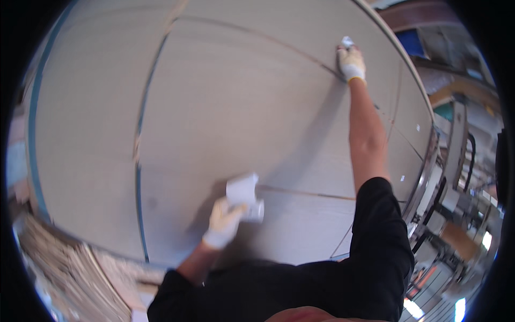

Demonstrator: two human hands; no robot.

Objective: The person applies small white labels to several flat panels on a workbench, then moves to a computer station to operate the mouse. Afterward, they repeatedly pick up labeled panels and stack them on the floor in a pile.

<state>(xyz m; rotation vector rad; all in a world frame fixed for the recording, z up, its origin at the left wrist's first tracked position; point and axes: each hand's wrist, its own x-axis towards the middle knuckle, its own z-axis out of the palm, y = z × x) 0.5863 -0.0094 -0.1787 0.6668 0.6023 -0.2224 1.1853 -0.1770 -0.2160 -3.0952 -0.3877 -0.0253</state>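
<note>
My left hand (224,219), in a cream and white work glove, grips a bundle of white slips (242,189) above a wide grey-beige board surface (230,118). One slip stands up from the bundle. The lower part (254,211) looks shiny and is blurred. Stretched far forward to the right, my right hand (351,60) wears a similar glove with a yellow cuff edge. Its fingers are bunched at a small whitish shiny piece (347,41) near a dark seam. Whether that piece touches the board I cannot tell.
Dark and blue-edged seams (140,121) divide the boards. Small white marks (418,127) dot the right side. A raised edge (399,45) borders the far right, with metal machine framework (456,145) beyond. Stacked brown sheets (64,268) lie at the lower left.
</note>
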